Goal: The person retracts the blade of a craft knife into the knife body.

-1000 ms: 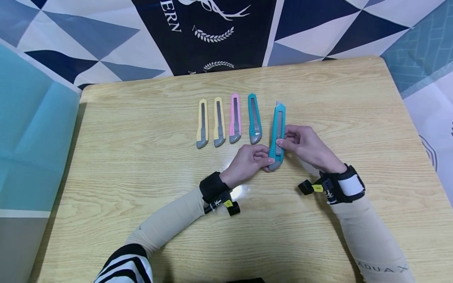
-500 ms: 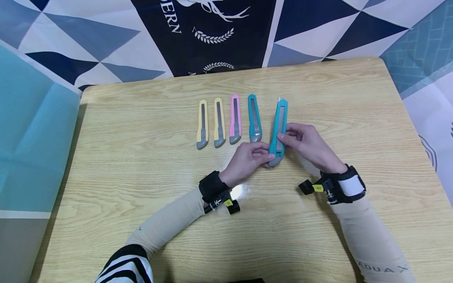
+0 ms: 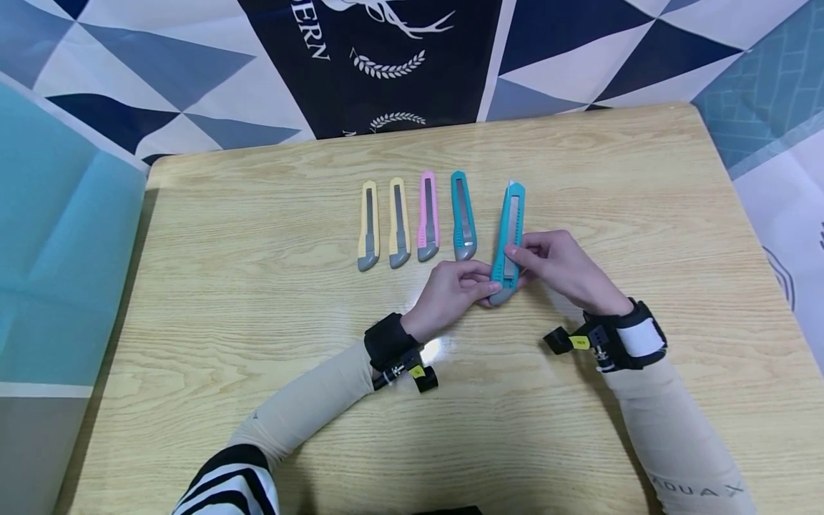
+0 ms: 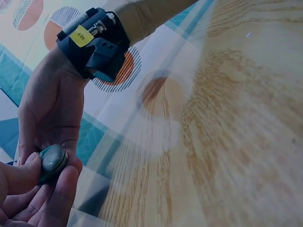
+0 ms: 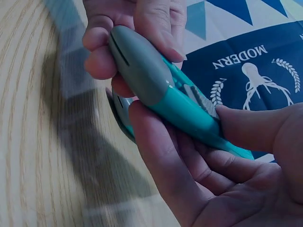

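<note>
A teal utility knife [image 3: 513,222] is held up over the table between both hands, its nose pointing away and slightly right. My left hand [image 3: 450,293] pinches the grey end cap [image 5: 142,66] at its near end. From the right side my right hand [image 3: 560,268] grips the body, fingers underneath. In the right wrist view its thumb [image 5: 251,125] presses at the ridged slider [image 5: 201,100]. A small bit of blade [image 3: 511,183] shows at the nose. The left wrist view sees mainly the cap end, between the fingers.
Left of the hands lies a row of utility knives: a teal one [image 3: 463,214], a pink one [image 3: 428,214] and two yellow ones, the inner [image 3: 399,222] and outer [image 3: 368,225]. They lie on a wooden table [image 3: 257,286]. Patterned cloth [image 3: 412,64] hangs behind.
The held knife has shifted slightly away and to the right. Its slider sits a little farther forward in view, and less blade shows at the nose. The row of knives has not moved.
</note>
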Tool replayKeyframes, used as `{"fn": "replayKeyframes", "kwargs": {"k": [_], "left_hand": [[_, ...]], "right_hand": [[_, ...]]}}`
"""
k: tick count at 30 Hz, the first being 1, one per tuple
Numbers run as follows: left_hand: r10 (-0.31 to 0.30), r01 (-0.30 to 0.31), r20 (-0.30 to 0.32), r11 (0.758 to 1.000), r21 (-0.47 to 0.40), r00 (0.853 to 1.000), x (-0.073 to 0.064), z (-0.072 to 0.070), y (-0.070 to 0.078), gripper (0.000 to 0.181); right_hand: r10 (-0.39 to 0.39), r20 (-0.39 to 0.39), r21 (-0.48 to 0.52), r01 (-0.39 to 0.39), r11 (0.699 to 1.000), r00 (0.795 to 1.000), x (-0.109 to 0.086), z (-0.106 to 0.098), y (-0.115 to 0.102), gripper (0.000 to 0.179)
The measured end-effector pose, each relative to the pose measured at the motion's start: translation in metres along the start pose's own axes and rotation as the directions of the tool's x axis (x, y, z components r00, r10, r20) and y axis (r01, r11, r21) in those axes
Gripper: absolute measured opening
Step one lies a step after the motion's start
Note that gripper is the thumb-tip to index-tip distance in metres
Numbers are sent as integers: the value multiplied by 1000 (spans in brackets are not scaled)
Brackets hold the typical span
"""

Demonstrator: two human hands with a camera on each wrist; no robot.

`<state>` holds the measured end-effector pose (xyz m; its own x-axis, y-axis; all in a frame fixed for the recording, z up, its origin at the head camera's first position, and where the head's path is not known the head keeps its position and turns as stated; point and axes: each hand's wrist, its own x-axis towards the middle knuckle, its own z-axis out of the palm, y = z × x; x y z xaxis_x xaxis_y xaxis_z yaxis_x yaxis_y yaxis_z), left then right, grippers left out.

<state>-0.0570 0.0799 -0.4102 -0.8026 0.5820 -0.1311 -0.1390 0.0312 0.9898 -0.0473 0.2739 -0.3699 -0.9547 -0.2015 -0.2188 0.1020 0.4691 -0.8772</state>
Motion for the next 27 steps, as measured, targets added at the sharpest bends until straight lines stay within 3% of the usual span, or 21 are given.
{"fn": "replayKeyframes", "kwargs": {"k": [12,22,27], "left_hand": [[1,0,-9,1000,28,1000,-1,2,-2,17],[-26,27,-12,998,56,1000,-12,3,29,19],[-44,45,-17,998,37,999,-8,2,18,19]], "right_hand": [[-5,-24,-111,2,994,1000,1,3,0,25],[-19,-19,-147,16,989,1000,1,4,0,24],[-26,-6,-159,25,987,1000,0,6,-3,20]]}}
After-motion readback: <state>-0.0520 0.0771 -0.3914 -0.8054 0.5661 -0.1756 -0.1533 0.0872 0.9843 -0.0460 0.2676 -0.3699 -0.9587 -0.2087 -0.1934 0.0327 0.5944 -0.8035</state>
